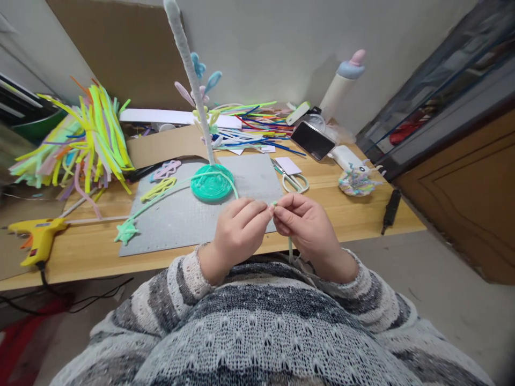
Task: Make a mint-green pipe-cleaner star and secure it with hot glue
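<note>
Near the tabletop's (341,217) left corner, a yellow glue gun (42,236); behind, a bundle of fuzzy stems (90,139). On a grey mat (257,177) at the front edge, a pale green star (126,231), apparently finished, with a long green strand (235,190) crossing a green disc (212,187) under an upright white stalk (192,75). Just off the front edge, left hand (241,230) and right hand (309,228) together, fingertips of both closed, pinching a tiny green piece (274,203); shaping there seemingly incomplete. Beyond, scissors (295,183) and a phone (313,140); at the right end, a black tool (390,212). Pale wood surface, grey wall (261,48) behind, brown door (462,198) at right.
</note>
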